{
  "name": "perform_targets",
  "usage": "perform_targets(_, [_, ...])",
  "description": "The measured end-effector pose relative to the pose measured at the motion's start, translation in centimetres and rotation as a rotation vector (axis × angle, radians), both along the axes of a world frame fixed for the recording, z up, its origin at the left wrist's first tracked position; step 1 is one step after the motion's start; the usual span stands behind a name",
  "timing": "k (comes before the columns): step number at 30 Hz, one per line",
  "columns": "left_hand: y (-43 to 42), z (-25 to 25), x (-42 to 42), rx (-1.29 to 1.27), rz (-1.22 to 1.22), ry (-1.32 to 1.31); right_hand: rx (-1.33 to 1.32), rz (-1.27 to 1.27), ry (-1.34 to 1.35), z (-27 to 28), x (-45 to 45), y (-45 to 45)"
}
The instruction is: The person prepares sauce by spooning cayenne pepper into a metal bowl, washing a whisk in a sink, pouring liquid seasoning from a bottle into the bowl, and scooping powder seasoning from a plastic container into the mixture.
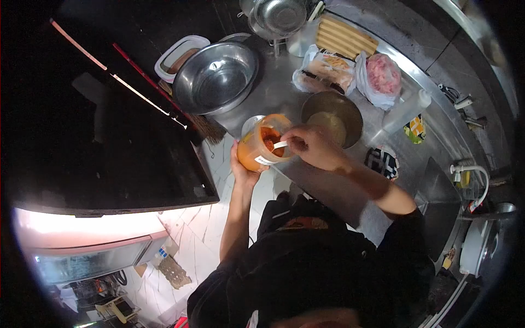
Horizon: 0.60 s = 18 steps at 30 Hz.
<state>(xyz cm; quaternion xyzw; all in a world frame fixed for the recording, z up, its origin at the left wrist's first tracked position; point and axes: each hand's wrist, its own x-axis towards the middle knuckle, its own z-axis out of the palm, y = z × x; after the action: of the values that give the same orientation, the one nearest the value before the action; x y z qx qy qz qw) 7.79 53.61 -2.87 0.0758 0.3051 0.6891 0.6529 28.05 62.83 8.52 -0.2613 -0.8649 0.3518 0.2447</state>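
My left hand [246, 170] is wrapped round a clear plastic tub [252, 154] with a white label, tilted so that its mouth faces up and right. Orange-red paste [269, 138] shows inside. Fingers of my right hand [307, 143] pinch the handle of a white spoon [280, 145], whose lower end is inside the tub's mouth. Just to the right of the tub, a metal bowl [351, 117] holds something pale and partly hidden by my right hand. Behind the tub stands a small metal dish or lid [250, 123], mostly covered.
A large steel basin [217, 76] sits at the counter's back left, with a strainer [279, 16] beyond it. Bagged pink meat [383, 75], a packet [331, 68], a striped wooden board [345, 37] and a clear bottle [409, 109] line the back. A sink [437, 191] is right.
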Motion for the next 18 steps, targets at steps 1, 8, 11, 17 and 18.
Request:
perform_targets(1, [0.0, 0.0, 0.2, 0.025, -0.011, -0.023, -0.029, 0.003, 0.060, -0.2, 0.5, 0.4])
perform_targets(8, [0.2, 0.7, 2.5, 0.096, 0.031, -0.166, -0.118, 0.003, 0.081, 2.7, 3.0, 1.1])
perform_targets(11, [0.8, 0.5, 3.5, 0.115, 0.092, -0.189, 0.150, -0.039, -0.070, 4.6, 3.4, 1.2])
perform_targets(17, [1.5, 0.3, 4.9, 0.196, 0.092, -0.210, 0.895, 0.086, -0.159, 7.0, 2.4, -1.0])
perform_targets(18, [1.6, 0.6, 5.1, 0.192, 0.109, -0.212, 0.891, 0.125, -0.170, 6.9, 2.4, -0.7])
